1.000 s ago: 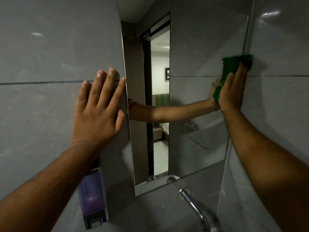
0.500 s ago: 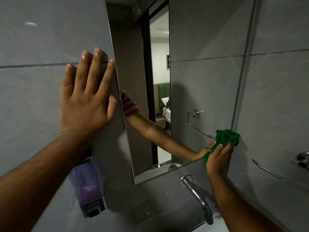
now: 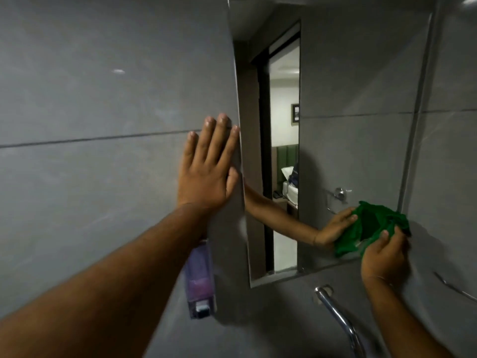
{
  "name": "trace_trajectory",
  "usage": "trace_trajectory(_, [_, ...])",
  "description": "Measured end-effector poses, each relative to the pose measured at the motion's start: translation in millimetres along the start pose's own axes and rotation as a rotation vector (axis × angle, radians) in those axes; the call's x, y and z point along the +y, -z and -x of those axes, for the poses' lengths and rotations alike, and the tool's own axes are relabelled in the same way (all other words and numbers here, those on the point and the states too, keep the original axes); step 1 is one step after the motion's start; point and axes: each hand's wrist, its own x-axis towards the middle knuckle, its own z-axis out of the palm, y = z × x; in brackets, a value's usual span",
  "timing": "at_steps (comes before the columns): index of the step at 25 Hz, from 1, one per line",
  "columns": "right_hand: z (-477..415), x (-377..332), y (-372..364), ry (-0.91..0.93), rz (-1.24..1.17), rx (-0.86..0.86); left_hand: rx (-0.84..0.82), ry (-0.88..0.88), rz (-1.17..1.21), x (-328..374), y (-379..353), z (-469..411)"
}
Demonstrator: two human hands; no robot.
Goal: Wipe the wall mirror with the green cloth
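The tall wall mirror point(image 3: 348, 140) is set into grey tiles and reflects a doorway and my own arm. My right hand point(image 3: 384, 257) holds the bunched green cloth point(image 3: 371, 226) against the glass at the mirror's lower right corner. My left hand point(image 3: 209, 166) lies flat with fingers spread on the tile wall, its fingertips just beside the mirror's left edge, holding nothing.
A purple soap dispenser point(image 3: 200, 282) hangs on the wall under my left wrist. A chrome tap point(image 3: 338, 319) juts out below the mirror. A chrome rail point(image 3: 454, 288) runs along the right wall. Grey tiles point(image 3: 90, 99) fill the left side.
My right hand swept the green cloth from the mirror's upper right edge down to its lower right corner. My left hand stayed flat on the wall.
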Motion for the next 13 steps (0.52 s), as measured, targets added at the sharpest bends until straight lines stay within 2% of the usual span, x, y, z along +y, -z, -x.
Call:
trace_trajectory(4, [22.4, -122.2, 19.6, 0.21, -0.22, -0.122, -0.121, -0.044, 0.018, -10.4, 38.5, 8.4])
trace_trajectory(6, [37.4, -197.1, 27.4, 0.365, -0.304, -0.169, -0.126, 0.018, 0.021, -38.2, 69.0, 24.2])
trace_trajectory(9, [70.4, -308.1, 44.5, 0.695, -0.418, -0.164, -0.079, 0.144, -0.054, -98.2, 122.6, 47.4])
trace_trajectory(11, [75.3, -364.4, 43.6, 0.79, -0.481, -0.114, -0.063, 0.201, -0.056, -123.2, 142.2, 42.1])
trace_trajectory(13, [108.6, -421.8, 52.3, 0.83, -0.56, -0.139, -0.073, 0.278, -0.061, -150.1, 172.8, 52.3])
